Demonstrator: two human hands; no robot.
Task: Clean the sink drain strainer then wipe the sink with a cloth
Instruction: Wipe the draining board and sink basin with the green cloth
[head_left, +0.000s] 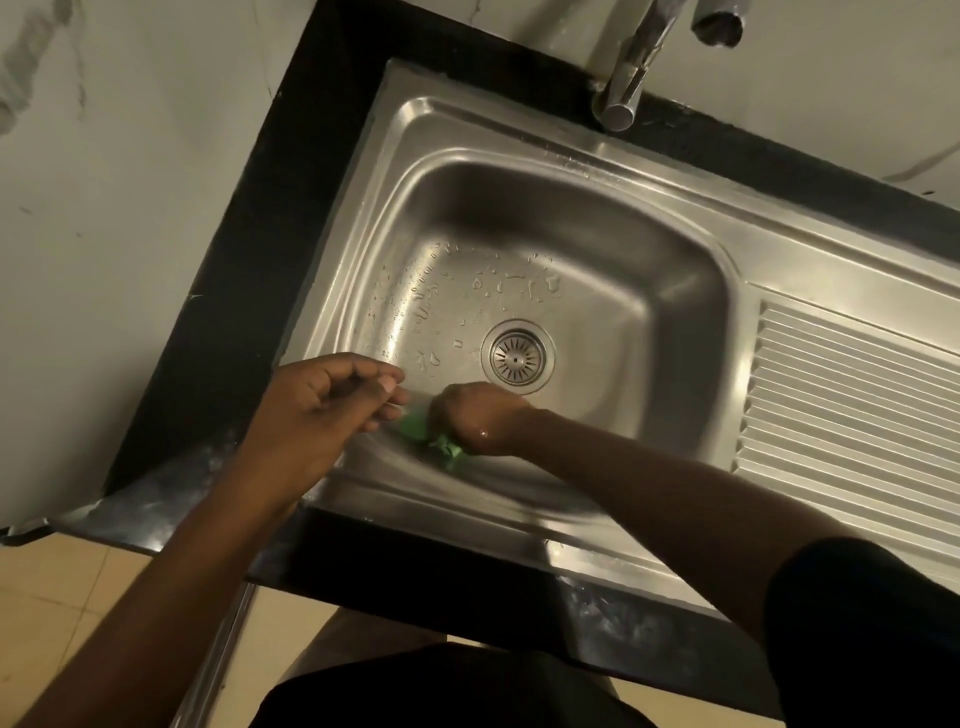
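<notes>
Since the strainer (517, 357) sits seated in the drain at the middle of the basin floor and looks free of debris, we judge step 1 done and the wiping under way. Our right hand (480, 418) has its fingers curled round the green cloth (415, 420), bunched against the near wall of the sink (649, 171), just short of the drain. Our left hand (322, 405) hovers over the near-left rim, fingers loosely curled and gripping nothing we can make out. Water droplets (441, 291) dot the far-left floor (a fair sign that part is unwiped), and the ribbed drainboard (852, 395) lies well apart from the cloth, so we reckon most of step 2 is left.
</notes>
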